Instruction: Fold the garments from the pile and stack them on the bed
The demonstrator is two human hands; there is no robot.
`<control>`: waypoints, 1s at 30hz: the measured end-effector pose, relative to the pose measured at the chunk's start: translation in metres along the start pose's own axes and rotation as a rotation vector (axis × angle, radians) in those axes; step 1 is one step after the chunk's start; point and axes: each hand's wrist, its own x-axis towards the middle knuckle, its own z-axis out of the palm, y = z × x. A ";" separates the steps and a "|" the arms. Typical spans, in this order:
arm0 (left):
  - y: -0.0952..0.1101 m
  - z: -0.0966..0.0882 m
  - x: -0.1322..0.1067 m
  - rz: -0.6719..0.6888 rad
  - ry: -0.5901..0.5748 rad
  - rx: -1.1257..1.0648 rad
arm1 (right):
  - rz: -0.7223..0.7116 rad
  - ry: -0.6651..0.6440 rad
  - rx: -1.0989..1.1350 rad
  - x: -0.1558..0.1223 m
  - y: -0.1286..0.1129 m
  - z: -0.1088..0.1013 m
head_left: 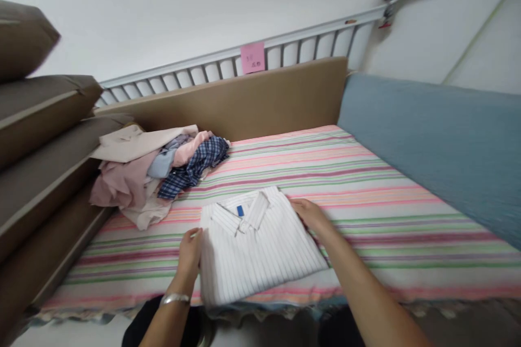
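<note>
Hands at both sides of the cloth: left hand [189,252], silver bangle [175,298] on the wrist, sits with fingers curled close together against the left edge of a folded white shirt with thin grey stripes [260,246]; whether they pinch the fabric I cannot tell. Right hand [312,216], on a long straight forearm, lies palm down, fingers pressed together and flat along the shirt's right shoulder. The shirt sits between the two sets of fingers, collar pointing away, a small blue label [240,210] at the neck. Beyond the left fingertips, well apart and off to the side, a loose heap of pink, pale blue and navy checked clothes [163,168]. Underneath everything, a pink-and-green striped sheet [366,195]. Right of the right fingers, a blue-grey padded panel [439,141]; left of the left fingers, stacked brown cushions [40,119]; ahead of both, a tan board [252,103], a white railing [183,73] with a pink paper note [252,57], and a plain white wall.
</note>
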 end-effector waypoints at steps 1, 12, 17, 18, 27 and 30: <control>0.003 0.000 -0.007 0.079 0.026 0.056 | 0.017 -0.005 -0.027 -0.005 0.000 -0.007; -0.016 0.054 -0.055 0.767 -0.064 0.981 | 0.004 -0.083 -0.377 -0.064 0.012 -0.041; -0.017 0.054 -0.055 0.777 -0.023 1.074 | -0.087 -0.100 -0.397 -0.069 0.008 -0.038; -0.017 0.054 -0.055 0.775 -0.020 1.083 | -0.095 -0.103 -0.383 -0.068 0.009 -0.039; -0.013 0.055 -0.057 0.716 -0.077 0.943 | 0.052 -0.143 -0.408 -0.049 0.020 -0.035; -0.009 0.042 -0.050 0.660 -0.089 0.668 | -0.043 -0.047 -0.359 -0.042 0.019 -0.035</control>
